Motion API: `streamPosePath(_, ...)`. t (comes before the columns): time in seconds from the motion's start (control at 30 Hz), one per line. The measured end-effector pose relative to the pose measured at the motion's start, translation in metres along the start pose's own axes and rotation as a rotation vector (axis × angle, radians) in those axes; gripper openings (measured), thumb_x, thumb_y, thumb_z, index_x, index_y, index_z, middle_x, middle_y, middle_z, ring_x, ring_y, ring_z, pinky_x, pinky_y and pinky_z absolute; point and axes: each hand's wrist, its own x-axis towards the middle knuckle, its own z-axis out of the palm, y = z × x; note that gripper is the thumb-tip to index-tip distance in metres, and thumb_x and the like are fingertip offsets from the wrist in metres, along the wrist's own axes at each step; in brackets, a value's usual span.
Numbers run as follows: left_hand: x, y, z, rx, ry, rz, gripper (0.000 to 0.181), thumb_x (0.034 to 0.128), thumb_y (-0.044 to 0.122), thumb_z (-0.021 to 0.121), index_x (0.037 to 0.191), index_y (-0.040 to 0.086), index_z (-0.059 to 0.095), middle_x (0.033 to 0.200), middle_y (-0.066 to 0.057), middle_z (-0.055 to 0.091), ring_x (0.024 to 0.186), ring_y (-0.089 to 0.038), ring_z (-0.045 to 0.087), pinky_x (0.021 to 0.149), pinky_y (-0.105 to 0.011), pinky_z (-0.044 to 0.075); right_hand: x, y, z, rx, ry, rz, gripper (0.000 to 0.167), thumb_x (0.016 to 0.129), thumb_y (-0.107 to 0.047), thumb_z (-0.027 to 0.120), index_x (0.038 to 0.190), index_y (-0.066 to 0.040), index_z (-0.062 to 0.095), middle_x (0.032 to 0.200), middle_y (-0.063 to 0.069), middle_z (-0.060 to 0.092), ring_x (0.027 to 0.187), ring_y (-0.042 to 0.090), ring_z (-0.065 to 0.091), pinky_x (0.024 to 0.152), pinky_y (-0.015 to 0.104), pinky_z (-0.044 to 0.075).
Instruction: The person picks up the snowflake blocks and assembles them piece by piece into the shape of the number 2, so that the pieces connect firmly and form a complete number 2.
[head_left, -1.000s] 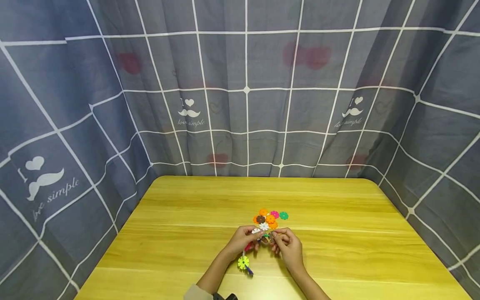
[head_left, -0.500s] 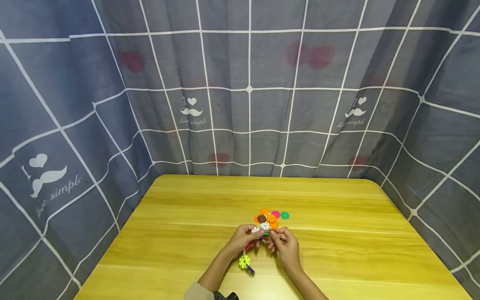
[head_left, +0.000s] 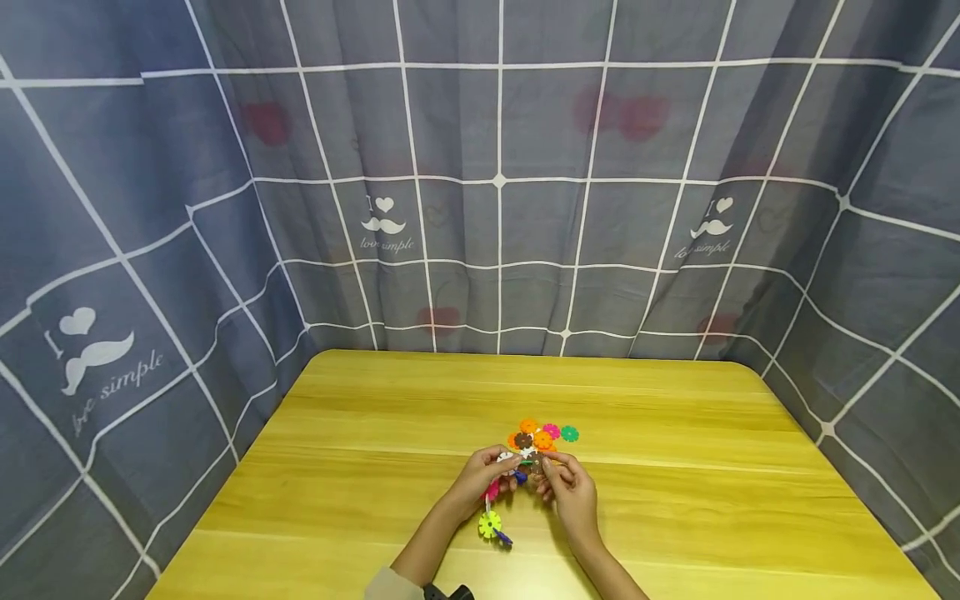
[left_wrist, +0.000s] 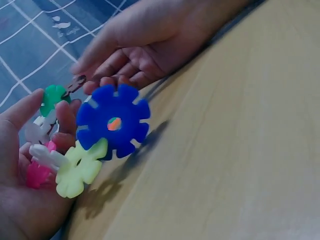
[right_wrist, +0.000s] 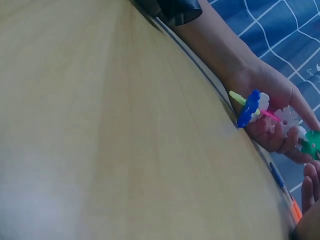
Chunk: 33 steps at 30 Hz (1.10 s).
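Note:
My left hand (head_left: 476, 483) grips a chain of interlocking snowflake discs. Out of its palm hang a pink disc (left_wrist: 38, 174), a white disc (left_wrist: 46, 156), a yellow disc (left_wrist: 80, 170) and, at the free end, a blue disc (left_wrist: 95, 120). Near the left fingertips sits a green disc (left_wrist: 52, 100), slotted against a brown disc (left_wrist: 76, 84). From the right, my right hand (head_left: 576, 493) pinches the brown disc between thumb and fingers. Parts of the chain are hidden behind the left fingers; how deep the brown disc sits in the green one I cannot tell.
Just beyond the hands lies a loose pile of discs, with orange discs (head_left: 543, 439), a brown one (head_left: 523, 440), a pink one (head_left: 552, 431) and a green one (head_left: 570, 433). Under everything is a wooden table (head_left: 360, 417). A grey checked curtain (head_left: 457, 208) surrounds it.
The right hand has moved slightly left, bringing the brown disc up to the green one. The left hand has tilted a little, showing more of the chain's pink and blue discs.

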Motion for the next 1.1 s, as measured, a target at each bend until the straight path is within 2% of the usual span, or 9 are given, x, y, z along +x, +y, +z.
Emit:
streamPosePath(0.1, 0.0001, 0.0003, -0.0011, -0.031, 0.009, -0.003, 0.015, 0.0895, 0.021, 0.062, 0.084, 0.008, 0.057, 0.070, -0.001, 0.056, 0.056, -0.007, 0.055, 0.051, -0.017, 0.042, 0.0009, -0.0001, -0.0007, -0.002, 0.005, 0.010, 0.021, 0.088, -0.010, 0.062, 0.103, 0.005, 0.061, 0.075, 0.028, 0.061, 0.055, 0.026, 0.059, 0.049, 0.029, 0.051)
streamPosePath(0.23, -0.0003, 0.0025, -0.0025, -0.079, -0.024, -0.017, 0.020, 0.0907, 0.024, 0.060, 0.089, 0.005, 0.056, 0.073, -0.002, 0.056, 0.057, -0.008, 0.055, 0.052, -0.016, 0.043, 0.0016, 0.0002, -0.0016, 0.007, 0.000, -0.003, 0.023, 0.088, -0.010, 0.062, 0.104, 0.007, 0.060, 0.077, 0.027, 0.061, 0.058, 0.028, 0.060, 0.051, 0.031, 0.052)
streamPosePath(0.37, -0.0012, 0.0026, -0.0035, -0.172, -0.038, -0.039, 0.037, 0.0959, 0.027, 0.050, 0.109, -0.008, 0.050, 0.082, -0.004, 0.056, 0.061, -0.008, 0.057, 0.056, -0.016, 0.048, 0.0007, 0.0004, -0.0029, 0.024, 0.045, -0.012, 0.021, 0.088, -0.007, 0.062, 0.101, 0.009, 0.058, 0.075, 0.025, 0.063, 0.058, 0.025, 0.062, 0.051, 0.029, 0.052)
streamPosePath(0.47, -0.0022, 0.0016, -0.0041, -0.222, -0.007, -0.055, 0.051, 0.0984, 0.027, 0.045, 0.126, -0.016, 0.038, 0.088, -0.005, 0.054, 0.064, -0.009, 0.059, 0.060, -0.015, 0.050, -0.0001, 0.0010, -0.0038, 0.040, 0.081, 0.003, 0.018, 0.088, -0.003, 0.061, 0.100, 0.011, 0.057, 0.074, 0.024, 0.063, 0.057, 0.022, 0.062, 0.051, 0.027, 0.052)
streamPosePath(0.57, -0.0023, 0.0008, -0.0045, -0.222, 0.027, -0.050, 0.057, 0.0985, 0.028, 0.044, 0.130, -0.017, 0.032, 0.091, -0.008, 0.051, 0.065, -0.009, 0.059, 0.060, -0.016, 0.050, -0.0005, 0.0011, -0.0045, 0.058, 0.093, 0.019, 0.017, 0.088, 0.001, 0.059, 0.100, 0.013, 0.055, 0.074, 0.026, 0.063, 0.057, 0.021, 0.062, 0.051, 0.025, 0.052)
streamPosePath(0.73, -0.0011, 0.0017, -0.0043, -0.195, 0.020, -0.026, 0.053, 0.0971, 0.031, 0.047, 0.123, -0.015, 0.039, 0.088, -0.008, 0.052, 0.065, -0.008, 0.059, 0.059, -0.015, 0.049, -0.0002, -0.0015, -0.0047, 0.093, 0.081, 0.019, 0.019, 0.089, 0.000, 0.058, 0.100, 0.014, 0.053, 0.075, 0.030, 0.061, 0.057, 0.022, 0.062, 0.050, 0.025, 0.052)
streamPosePath(1.1, -0.0009, 0.0014, -0.0041, -0.218, 0.007, 0.004, 0.030, 0.0983, 0.028, 0.044, 0.103, 0.000, 0.051, 0.081, -0.006, 0.055, 0.064, -0.009, 0.059, 0.059, -0.016, 0.049, 0.0002, -0.0027, -0.0043, 0.101, 0.066, 0.016, 0.020, 0.089, -0.001, 0.058, 0.100, 0.015, 0.053, 0.076, 0.032, 0.060, 0.057, 0.019, 0.061, 0.051, 0.025, 0.051)
